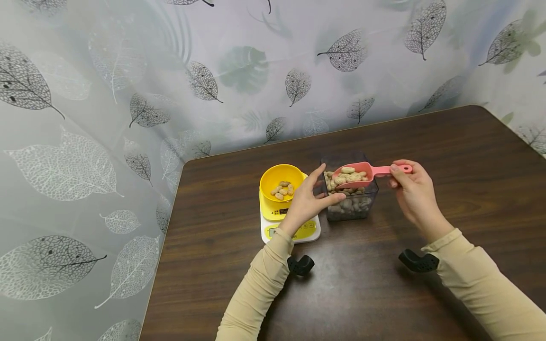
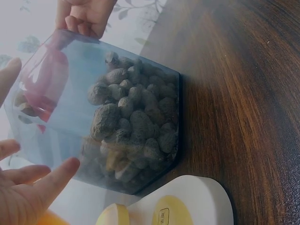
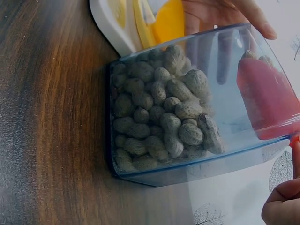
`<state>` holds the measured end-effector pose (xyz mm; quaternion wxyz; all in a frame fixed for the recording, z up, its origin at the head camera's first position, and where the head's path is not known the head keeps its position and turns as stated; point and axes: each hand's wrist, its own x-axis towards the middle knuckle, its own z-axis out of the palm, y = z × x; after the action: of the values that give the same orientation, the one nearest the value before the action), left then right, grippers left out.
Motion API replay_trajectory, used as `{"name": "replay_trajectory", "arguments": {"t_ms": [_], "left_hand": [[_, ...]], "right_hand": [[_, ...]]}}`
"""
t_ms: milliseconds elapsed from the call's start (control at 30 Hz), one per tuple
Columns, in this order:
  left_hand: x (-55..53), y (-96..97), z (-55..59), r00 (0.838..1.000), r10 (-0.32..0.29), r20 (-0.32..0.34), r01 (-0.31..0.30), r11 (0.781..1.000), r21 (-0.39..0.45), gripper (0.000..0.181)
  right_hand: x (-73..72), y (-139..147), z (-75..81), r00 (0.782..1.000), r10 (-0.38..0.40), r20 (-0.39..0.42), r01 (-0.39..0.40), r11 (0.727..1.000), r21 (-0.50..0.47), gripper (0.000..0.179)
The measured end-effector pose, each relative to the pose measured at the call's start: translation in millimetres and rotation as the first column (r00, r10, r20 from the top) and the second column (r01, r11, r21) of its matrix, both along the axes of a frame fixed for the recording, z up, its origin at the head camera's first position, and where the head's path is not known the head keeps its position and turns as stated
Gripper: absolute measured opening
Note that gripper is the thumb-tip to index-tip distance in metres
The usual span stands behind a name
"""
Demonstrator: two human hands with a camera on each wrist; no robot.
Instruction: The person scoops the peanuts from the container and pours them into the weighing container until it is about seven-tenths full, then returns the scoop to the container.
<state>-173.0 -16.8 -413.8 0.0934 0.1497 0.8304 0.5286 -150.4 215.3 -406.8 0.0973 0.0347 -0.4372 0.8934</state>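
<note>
Pinching a pink scoop (image 1: 369, 171) by its handle (image 1: 384, 170), the right hand (image 1: 415, 194) holds it, heaped with tan ridged peanuts (image 1: 351, 177), inside the clear box's (image 1: 349, 216) upper part. The left hand's (image 1: 306, 200) fingers spread beside. The yellow-white scale's (image 1: 308, 230) writing seems too small for reading.

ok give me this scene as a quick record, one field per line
left hand: spread fingers beside the clear container; contact unclear
right hand: holds the pink scoop by its handle
scoop: loaded with peanuts, at the container's mouth
container: partly filled with peanuts, on the table
bowl: yellow, a few peanuts inside, on the scale
</note>
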Motion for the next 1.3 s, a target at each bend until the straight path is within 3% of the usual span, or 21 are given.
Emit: {"name": "replay_trajectory", "arguments": {"t_ms": [433,700,867,1167,1300], "left_hand": [[-0.1,0.1,1.3,0.999,-0.020,-0.051,0.017,0.999,-0.051,0.083],[-1.5,-4.5,9.9,0.996,-0.016,-0.085,0.014,1.000,-0.016,0.088],[-6.1,-11.7,18.5,0.993,-0.015,-0.121,0.014,1.000,-0.013,0.086],[-10.5,-30.5,34.4,0.983,0.052,-0.175,-0.070,0.992,-0.102,0.088],[-11.5,-42.6,36.7,0.979,0.085,-0.184,-0.105,0.989,-0.101,0.089]], "right_hand": [[-1.5,-2.0,7.8,1.000,0.013,-0.024,-0.014,0.999,-0.050,0.014],[-5.0,-3.2,19.1,0.999,0.043,-0.015,-0.042,0.998,0.045,0.025],[-10.7,-10.5,28.2,0.998,0.052,-0.024,-0.051,0.998,0.046,0.026],[-21.1,-32.4,41.6,0.997,0.075,-0.026,-0.074,0.996,0.039,0.023],[-26.1,-44.8,45.6,0.996,0.087,-0.011,-0.087,0.994,0.064,0.023]]}}
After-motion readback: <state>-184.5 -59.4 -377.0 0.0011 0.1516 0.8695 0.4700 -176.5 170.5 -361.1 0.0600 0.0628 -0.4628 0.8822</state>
